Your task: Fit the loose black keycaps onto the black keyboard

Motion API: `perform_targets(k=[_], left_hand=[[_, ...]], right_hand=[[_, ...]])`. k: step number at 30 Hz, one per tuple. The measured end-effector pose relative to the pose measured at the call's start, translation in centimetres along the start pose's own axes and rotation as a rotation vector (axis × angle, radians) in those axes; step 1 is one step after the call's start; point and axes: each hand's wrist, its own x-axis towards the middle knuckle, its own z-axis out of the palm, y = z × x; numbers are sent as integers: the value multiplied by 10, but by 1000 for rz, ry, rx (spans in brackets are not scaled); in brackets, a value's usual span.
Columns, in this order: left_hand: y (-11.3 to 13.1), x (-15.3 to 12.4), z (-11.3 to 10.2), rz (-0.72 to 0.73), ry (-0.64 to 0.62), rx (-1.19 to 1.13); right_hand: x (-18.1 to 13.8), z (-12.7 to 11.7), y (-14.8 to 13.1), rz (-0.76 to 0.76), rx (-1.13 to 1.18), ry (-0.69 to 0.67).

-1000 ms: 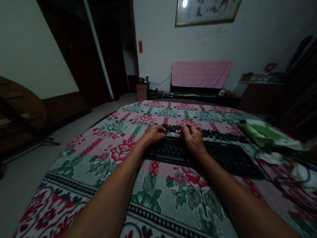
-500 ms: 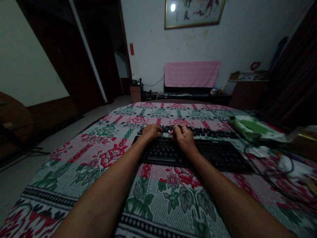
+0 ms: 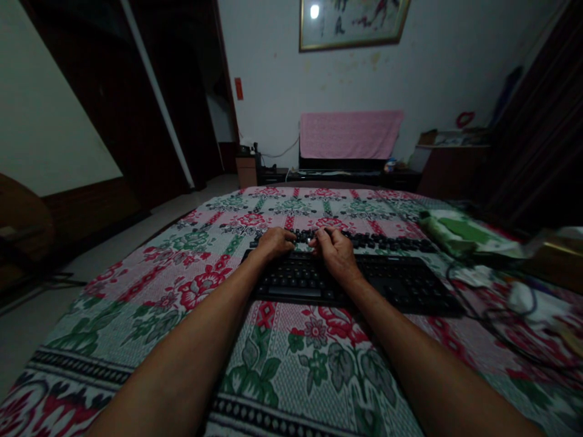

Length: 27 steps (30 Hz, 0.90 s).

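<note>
A black keyboard point(image 3: 392, 285) lies on the flowered cloth in front of me, its left part running under both hands. Behind it, loose black keycaps point(image 3: 382, 243) are spread in a long row. My left hand point(image 3: 275, 244) is over the keyboard's far left edge, fingers bent together and pointing right, beside the keycaps; what they grip is too small to see. Just right of it, my right hand point(image 3: 336, 250) is closed in a pinch above the far edge. A tiny bright spot shows at its fingertips, but the thing held cannot be made out.
A patterned cloth point(image 3: 195, 285) covers the table. On the right are a green-and-white tissue pack point(image 3: 469, 233), crumpled white tissue point(image 3: 476, 276), and a looping black cable point(image 3: 505, 340). A pink towel point(image 3: 350, 135) hangs over a screen by the far wall.
The whole view has shifted slightly. Both hands keep nearly the same place and pose over the keyboard's far edge; the keyboard and keycaps look unmoved.
</note>
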Motion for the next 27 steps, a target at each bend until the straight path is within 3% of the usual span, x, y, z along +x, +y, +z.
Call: perform_targets(k=[5, 12, 27], left_hand=[[-4, -4, -8, -34, 98, -5], [7, -16, -12, -10, -33, 105], [13, -24, -18, -18, -65, 42]], right_hand=[[0, 0, 0, 6, -1, -8], [-1, 0, 0, 5, -17, -9], [2, -1, -4, 19, -11, -47]])
